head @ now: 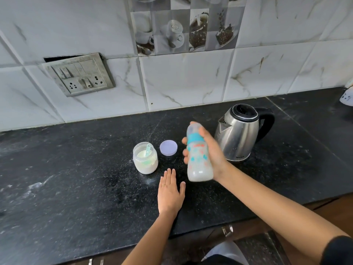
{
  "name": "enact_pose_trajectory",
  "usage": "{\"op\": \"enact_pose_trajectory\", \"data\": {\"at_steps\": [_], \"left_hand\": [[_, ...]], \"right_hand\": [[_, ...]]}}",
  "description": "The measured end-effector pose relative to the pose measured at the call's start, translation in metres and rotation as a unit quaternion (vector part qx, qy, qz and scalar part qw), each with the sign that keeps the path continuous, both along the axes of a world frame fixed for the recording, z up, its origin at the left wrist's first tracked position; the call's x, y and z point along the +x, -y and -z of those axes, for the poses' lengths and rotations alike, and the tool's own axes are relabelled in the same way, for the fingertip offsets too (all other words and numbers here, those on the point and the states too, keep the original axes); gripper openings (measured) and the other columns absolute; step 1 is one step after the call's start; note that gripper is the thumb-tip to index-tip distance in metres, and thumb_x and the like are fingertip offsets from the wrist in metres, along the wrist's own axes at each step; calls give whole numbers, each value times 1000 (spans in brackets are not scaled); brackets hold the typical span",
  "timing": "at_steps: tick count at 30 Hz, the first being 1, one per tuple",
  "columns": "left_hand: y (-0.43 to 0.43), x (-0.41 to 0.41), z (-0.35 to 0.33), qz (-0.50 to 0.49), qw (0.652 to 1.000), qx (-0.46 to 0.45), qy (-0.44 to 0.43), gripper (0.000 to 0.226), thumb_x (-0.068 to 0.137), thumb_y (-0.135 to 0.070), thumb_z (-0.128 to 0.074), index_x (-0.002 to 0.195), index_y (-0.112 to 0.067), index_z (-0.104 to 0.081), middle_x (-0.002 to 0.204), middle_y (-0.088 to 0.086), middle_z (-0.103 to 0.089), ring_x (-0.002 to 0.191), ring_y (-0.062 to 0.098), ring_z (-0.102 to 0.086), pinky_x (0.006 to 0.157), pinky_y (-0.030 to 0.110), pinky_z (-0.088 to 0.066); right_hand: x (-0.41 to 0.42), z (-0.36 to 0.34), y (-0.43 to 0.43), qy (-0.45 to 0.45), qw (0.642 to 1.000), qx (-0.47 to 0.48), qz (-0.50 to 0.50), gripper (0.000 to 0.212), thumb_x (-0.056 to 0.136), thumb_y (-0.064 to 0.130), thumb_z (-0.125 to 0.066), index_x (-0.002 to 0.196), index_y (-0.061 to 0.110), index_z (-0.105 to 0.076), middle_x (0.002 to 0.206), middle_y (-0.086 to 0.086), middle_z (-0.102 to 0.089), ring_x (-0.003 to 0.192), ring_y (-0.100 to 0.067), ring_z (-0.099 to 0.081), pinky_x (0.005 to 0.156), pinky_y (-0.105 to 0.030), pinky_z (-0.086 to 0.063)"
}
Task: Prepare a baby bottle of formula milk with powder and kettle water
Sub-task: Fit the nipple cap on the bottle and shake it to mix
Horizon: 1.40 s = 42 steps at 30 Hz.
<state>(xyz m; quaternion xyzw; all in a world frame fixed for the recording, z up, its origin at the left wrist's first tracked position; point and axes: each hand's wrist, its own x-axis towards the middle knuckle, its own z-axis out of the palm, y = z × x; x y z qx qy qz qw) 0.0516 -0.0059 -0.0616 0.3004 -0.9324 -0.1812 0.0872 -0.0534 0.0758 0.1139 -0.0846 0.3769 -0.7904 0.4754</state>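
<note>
Powder jar [145, 159], lid [168, 147], kettle [238, 134] near bottle [198, 159]

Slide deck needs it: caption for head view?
Right hand grips a capped baby bottle of milky liquid; left hand lies flat on the black counter by the open powder jar.

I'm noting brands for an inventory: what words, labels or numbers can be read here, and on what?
On the baby bottle: short red print below the teal collar, too blurred to read.
On the kettle: a small dark mark near its base, too small to read.
On the powder jar, lid and switch plate: no text visible.
Nothing can be quoted.
</note>
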Motion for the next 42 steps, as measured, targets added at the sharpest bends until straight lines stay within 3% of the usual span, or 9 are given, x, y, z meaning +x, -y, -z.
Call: {"op": "enact_pose_trajectory", "data": {"at_steps": [2,5,12,16,22,29,32,37,42], "left_hand": [[0,-1,1,-3,1000,4,-6,67,96,-50,-19,151,-12,-16,158,4,-13,146,14,-6,116,25,7],[2,0,1,1,1000,16,-14,63,99,-45,-29,151,-13,-14,159,3,-11,146,14,-4,116,25,6],[1,1,1,4,1000,7,-13,83,83,-58,0,151,-13,-14,159,3,-12,146,13,-5,114,24,9],[3,1,1,4,1000,5,-9,65,98,-49,-22,151,-13,-13,159,3,-11,146,14,-5,115,25,8],[0,1,0,3,1000,5,-11,72,91,-54,-10,151,-13,-14,158,3,-12,146,14,-6,115,25,7],[1,1,-3,1,1000,15,-20,63,99,-44,-30,151,-13,-14,159,3,-11,146,14,-5,115,25,7],[0,1,-3,1,1000,9,-16,63,99,-45,-28,151,-13,-12,159,3,-10,146,13,-4,117,26,6],[-1,2,-4,0,1000,4,-20,63,99,-45,-28,151,-13,-12,159,3,-10,146,14,-4,114,24,8],[-2,-1,-1,-5,1000,-14,-2,72,91,-53,-8,151,-13,-12,159,3,-10,146,14,-4,114,25,10]], "right_hand": [[3,-2,0,-47,999,-6,-11,37,88,42,-55,122,30,-49,84,-6,-63,56,-22,-59,52,-31,-51],[-16,-18,10,59,995,-41,73,44,79,45,-63,111,18,-51,79,-4,-62,53,-19,-60,50,-27,-52],[-4,-13,10,-33,999,-23,17,24,89,43,-52,109,30,-57,84,-6,-62,56,-21,-59,52,-30,-51],[-26,-30,15,91,990,-70,86,42,73,47,-63,95,12,-56,76,-2,-61,52,-16,-61,50,-25,-53],[-4,-14,5,-10,999,-30,9,26,90,40,-51,114,30,-52,83,-6,-61,55,-21,-58,51,-30,-51],[-14,-21,10,8,998,-67,0,33,83,45,-58,102,19,-58,81,-4,-62,55,-19,-60,51,-28,-52],[-7,-22,7,-44,997,-66,-23,36,81,43,-58,112,25,-52,84,-6,-61,55,-21,-59,51,-30,-51],[-27,-28,10,66,994,-64,53,41,75,48,-62,95,12,-58,76,-2,-61,54,-16,-61,51,-25,-53],[-1,-11,1,-26,999,-28,-12,26,92,42,-49,116,31,-54,84,-6,-62,57,-21,-59,52,-30,-51]]}}
